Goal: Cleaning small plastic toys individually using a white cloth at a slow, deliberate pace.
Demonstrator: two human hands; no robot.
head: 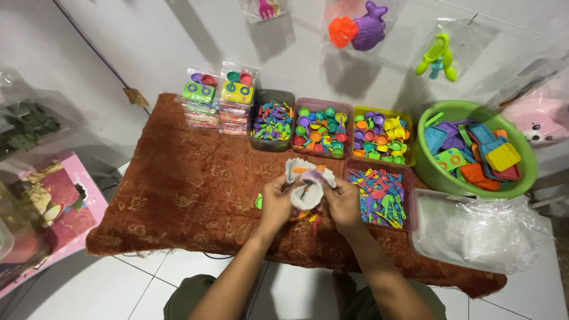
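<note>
Left hand [276, 201] and right hand [342, 201] both pinch a clear bag [305, 181] of toys; pink tray [408, 204] at three o'clock.

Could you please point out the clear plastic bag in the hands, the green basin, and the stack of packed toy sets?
clear plastic bag [306, 191]: head view, its bunched middle between both hands.
green basin [427, 169]: head view, its left outer wall.
stack of packed toy sets [200, 93]: head view, top pack's green toy.

Counts on the brown cloth
4 rectangular toy trays [272, 127], 1 green basin [521, 185], 2 stacks of packed toy sets [199, 105], 3 toy bags on the wall [358, 25], 2 hands [277, 203].
</note>
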